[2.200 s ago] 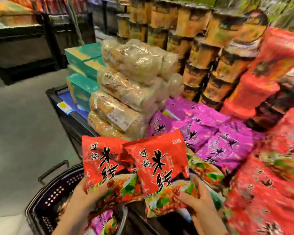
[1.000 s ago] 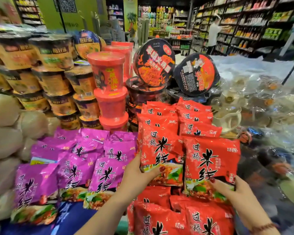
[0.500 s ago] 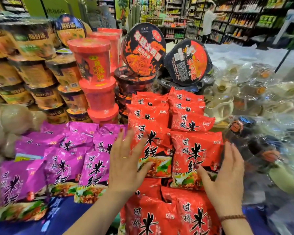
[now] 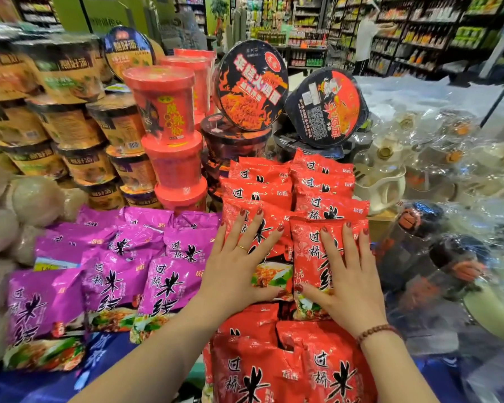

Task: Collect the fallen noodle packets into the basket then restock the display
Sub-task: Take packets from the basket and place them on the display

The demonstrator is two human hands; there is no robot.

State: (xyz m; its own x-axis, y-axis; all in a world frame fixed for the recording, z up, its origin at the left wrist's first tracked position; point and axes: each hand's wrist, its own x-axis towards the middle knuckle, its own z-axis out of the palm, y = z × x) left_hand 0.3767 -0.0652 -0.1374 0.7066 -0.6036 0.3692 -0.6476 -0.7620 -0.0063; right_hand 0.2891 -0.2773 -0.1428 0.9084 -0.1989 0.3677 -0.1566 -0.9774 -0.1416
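Looks like the restock half is well underway: both hands are flat and spread, gripping nothing, the left hand (image 4: 239,274) pressing one red noodle packet (image 4: 269,274) and the right hand (image 4: 346,280) on the red packet beside it (image 4: 309,257), both sitting in the red rows of the display. No basket in view, so I can't tell if any packets are left to collect. Room is tight, with purple packets (image 4: 169,283) touching on the left, stacked red cups (image 4: 169,135) behind, plastic-wrapped goods (image 4: 448,257) just right, and more red packs (image 4: 288,370) crowding the near edge, where blue cloth (image 4: 99,359) shows.
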